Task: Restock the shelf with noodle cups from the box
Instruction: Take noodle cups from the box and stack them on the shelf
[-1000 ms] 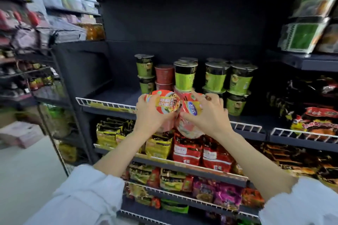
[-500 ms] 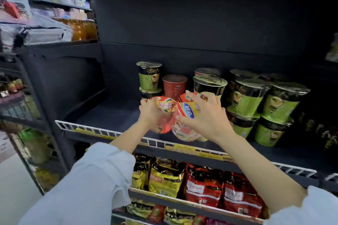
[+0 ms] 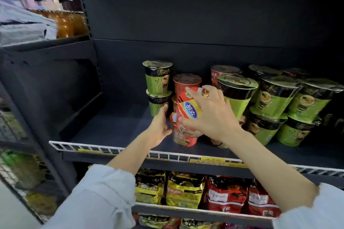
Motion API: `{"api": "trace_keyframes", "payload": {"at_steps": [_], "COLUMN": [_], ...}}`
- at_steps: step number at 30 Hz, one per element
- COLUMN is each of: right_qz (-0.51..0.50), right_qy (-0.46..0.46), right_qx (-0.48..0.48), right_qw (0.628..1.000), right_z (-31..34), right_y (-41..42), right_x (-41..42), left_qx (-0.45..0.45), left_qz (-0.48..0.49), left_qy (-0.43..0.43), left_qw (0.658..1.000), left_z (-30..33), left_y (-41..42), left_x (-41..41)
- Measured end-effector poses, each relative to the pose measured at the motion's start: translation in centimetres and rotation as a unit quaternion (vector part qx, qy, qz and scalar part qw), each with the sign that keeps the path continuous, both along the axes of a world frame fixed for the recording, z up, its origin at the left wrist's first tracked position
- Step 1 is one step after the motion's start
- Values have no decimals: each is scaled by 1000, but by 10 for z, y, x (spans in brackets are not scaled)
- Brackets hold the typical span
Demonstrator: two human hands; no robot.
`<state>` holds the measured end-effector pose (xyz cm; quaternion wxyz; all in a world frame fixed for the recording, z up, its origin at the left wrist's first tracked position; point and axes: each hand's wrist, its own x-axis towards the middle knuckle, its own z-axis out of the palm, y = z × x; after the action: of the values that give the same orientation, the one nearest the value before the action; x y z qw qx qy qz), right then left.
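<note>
My right hand (image 3: 214, 115) grips a red noodle cup (image 3: 189, 108), tilted so its yellow and blue lid faces me. Just below it a second red noodle cup (image 3: 182, 137) stands on the dark shelf (image 3: 115, 124), and my left hand (image 3: 160, 124) wraps its left side; the upper cup and my right hand hide much of it. Behind them stand a stacked pair of green cups (image 3: 158, 82) and a red cup (image 3: 187, 82). The box is out of view.
Stacked green cups (image 3: 275, 98) fill the shelf's right half. A white wire rail (image 3: 89, 148) with yellow price tags runs along the front edge. Bare shelf floor lies left of my hands. Snack bags (image 3: 184, 191) fill the shelf below, and another rack stands at the left.
Both hands have pushed forward past the wire rail into the shelf. The left hand's cup has come down onto the shelf floor, and the right hand's cup now sits above it.
</note>
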<state>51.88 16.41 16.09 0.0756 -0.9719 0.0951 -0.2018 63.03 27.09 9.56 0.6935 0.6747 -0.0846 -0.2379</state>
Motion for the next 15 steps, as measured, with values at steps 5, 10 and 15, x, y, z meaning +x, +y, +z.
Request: {"api": "trace_keyframes", "payload": {"at_steps": [5,10,15], "right_qz": [-15,-42,-31], "right_qy": [26,36,15], "right_qx": [-47,-6,-65], "right_qw": [998,998,997], "right_z": [3,-4,-22], "right_y": [7,-3,-8], "right_x": [38,69,83], "left_qx": [-49,-20,-87], "left_qz": [-23,-59,-75], "left_qy": [72,55,91], "left_qw": [996,997,989], "left_z": [-9,-3,3], "left_y": [10,14,6], "left_x": [11,9,0]}}
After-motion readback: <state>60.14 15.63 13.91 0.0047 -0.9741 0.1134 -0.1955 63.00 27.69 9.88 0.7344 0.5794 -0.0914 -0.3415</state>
